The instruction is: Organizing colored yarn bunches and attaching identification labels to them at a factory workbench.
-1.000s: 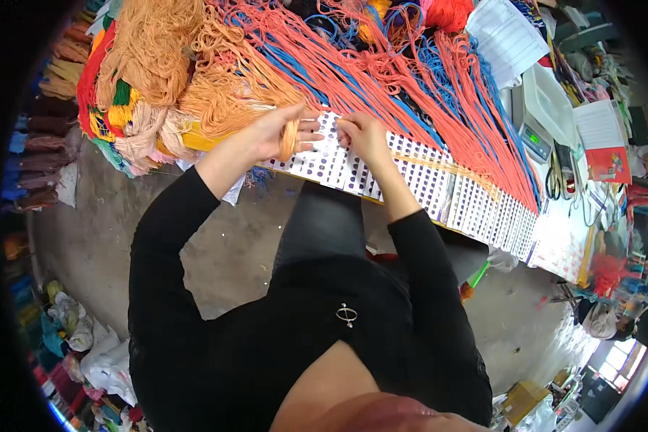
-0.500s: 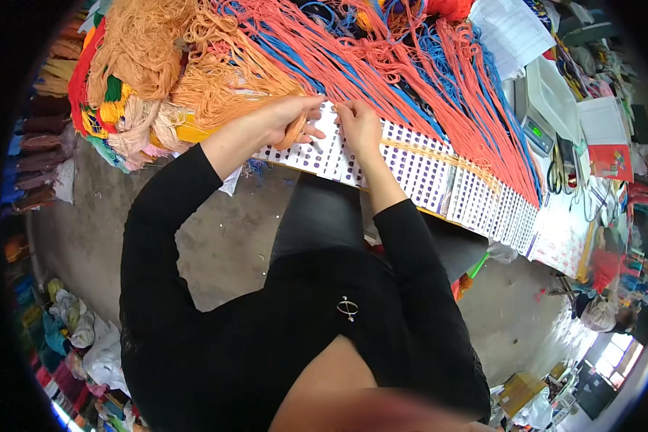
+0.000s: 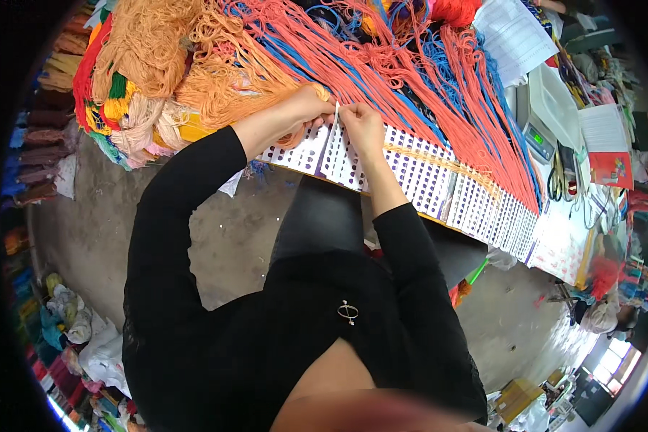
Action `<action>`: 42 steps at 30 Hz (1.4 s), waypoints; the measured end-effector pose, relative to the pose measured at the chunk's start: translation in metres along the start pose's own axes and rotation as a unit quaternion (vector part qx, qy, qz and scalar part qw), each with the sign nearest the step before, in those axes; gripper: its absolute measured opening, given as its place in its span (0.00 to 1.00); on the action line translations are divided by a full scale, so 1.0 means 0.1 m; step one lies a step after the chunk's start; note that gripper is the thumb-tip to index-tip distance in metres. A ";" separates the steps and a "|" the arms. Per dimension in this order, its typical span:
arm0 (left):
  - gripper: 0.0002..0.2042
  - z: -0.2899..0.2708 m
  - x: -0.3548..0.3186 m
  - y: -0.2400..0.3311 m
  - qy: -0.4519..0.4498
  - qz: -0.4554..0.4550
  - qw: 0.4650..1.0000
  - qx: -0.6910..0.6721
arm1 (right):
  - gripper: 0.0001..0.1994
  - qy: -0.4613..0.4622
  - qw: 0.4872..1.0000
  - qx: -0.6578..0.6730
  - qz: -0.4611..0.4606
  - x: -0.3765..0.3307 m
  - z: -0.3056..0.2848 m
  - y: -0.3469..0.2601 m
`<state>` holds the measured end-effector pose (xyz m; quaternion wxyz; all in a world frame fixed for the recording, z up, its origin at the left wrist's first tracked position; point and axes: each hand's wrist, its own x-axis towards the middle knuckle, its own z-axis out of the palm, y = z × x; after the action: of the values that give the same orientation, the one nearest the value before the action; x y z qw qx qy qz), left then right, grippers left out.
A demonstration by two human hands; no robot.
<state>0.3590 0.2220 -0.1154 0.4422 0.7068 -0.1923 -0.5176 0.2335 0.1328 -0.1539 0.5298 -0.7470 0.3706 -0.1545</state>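
Note:
Both my hands meet at the upper middle, over white cards (image 3: 342, 162) with rows of dark round marks. My left hand (image 3: 308, 109) is closed around light orange yarn (image 3: 289, 138), whose strands hang below the wrist and run back to a pile. Its fingertips are at the raised edge of a card. My right hand (image 3: 363, 128) pinches that same card edge from the right, thumb and finger together. The card's far edge lifts between the two hands. Any yarn end inside the fingertips is too small to make out.
Long coral yarn (image 3: 439, 122) and blue yarn (image 3: 295, 57) lie across the table beyond the cards. Tan skeins (image 3: 147, 43) heap at the left. A scale (image 3: 540, 140), scissors (image 3: 556, 180) and papers (image 3: 515, 39) lie at the right.
My left hand has moved right and closed its fingers, coming up to my right hand. The card edge between them now stands raised. My right hand has barely moved.

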 end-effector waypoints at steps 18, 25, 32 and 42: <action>0.16 -0.14 -0.20 0.08 -0.117 -0.029 0.989 -0.081 | 0.08 0.093 0.987 -0.024 -0.127 -0.27 0.08 -0.07; 0.06 -0.85 -0.20 0.27 0.032 0.022 0.983 -0.181 | 0.18 0.070 0.960 -0.200 -0.181 -0.32 0.03 -0.22; 0.09 -2.38 -0.29 0.60 0.298 0.193 0.899 -0.257 | 0.15 0.065 0.958 -0.212 -0.181 -0.33 0.12 -0.27; 0.23 -0.11 -0.58 0.30 -0.115 0.190 0.955 -0.195 | 0.07 0.051 0.977 0.133 -0.161 -0.27 -0.01 -0.29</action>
<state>0.3523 0.2531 -0.0578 0.6367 0.4929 -0.2682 -0.5290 0.2259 0.1566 -0.1226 0.5735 -0.7105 0.2484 -0.3234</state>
